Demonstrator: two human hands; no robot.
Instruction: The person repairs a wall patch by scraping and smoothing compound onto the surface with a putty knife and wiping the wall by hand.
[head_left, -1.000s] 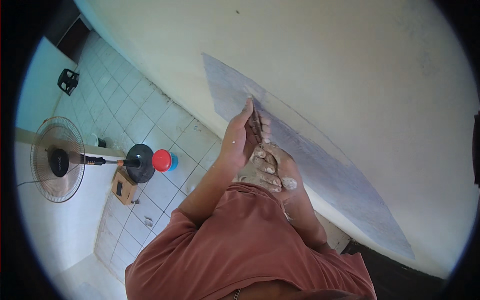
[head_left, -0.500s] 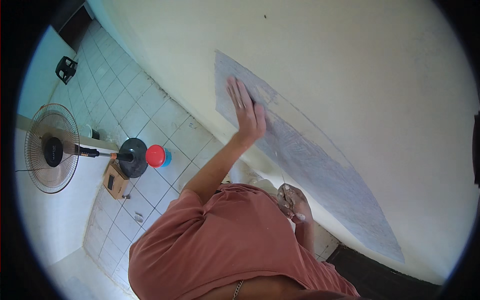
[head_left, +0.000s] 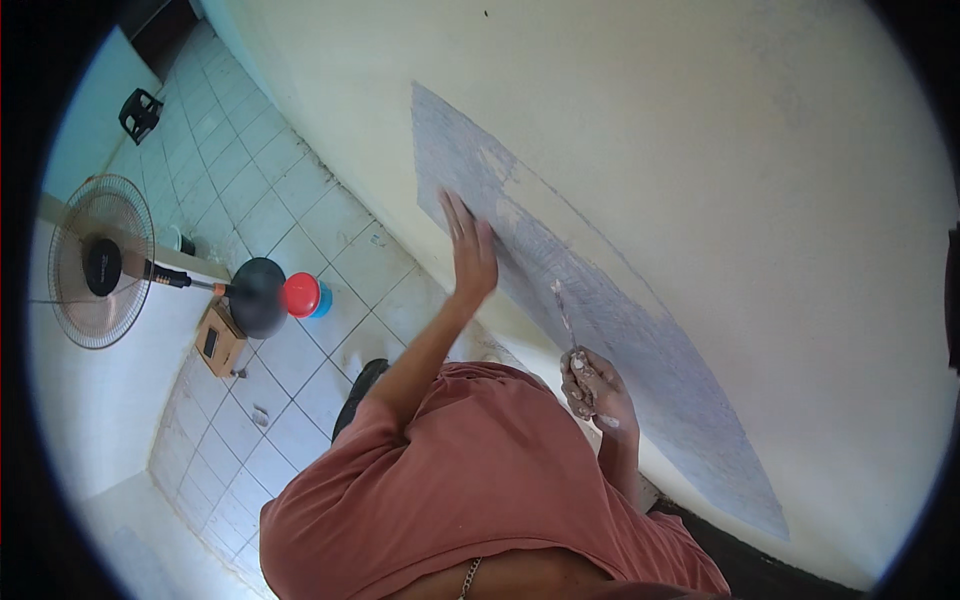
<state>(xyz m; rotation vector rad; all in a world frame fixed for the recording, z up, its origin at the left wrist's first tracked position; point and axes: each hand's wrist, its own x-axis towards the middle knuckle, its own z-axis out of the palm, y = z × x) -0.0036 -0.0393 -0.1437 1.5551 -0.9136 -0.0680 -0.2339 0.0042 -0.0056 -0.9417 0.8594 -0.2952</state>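
My left hand [head_left: 472, 255] lies with its fingers stretched out against a long grey-blue patch [head_left: 620, 330] on the cream wall, near the patch's lower left edge. The fingers are slightly smeared by motion. Over on the right, my right hand [head_left: 602, 392] is closed around the handle of a putty knife [head_left: 564, 310], its thin end pointing up toward the patch. The knife shows nearly edge-on, so its width is hard to tell. White smears cover the handle and my right fingers. Whether the tip touches the wall, I cannot tell.
A standing fan [head_left: 103, 265] with a round black base [head_left: 258, 298] is on the left. Beside it are a blue tub with a red lid [head_left: 301, 295] and a cardboard box [head_left: 220, 340]. A black stool [head_left: 140, 115] stands farther back on the tiled floor [head_left: 300, 240].
My left hand has slid down from the upper part of the patch toward its lower edge. My right hand has risen with the putty knife, which shows more. A dark shoe has come into view.
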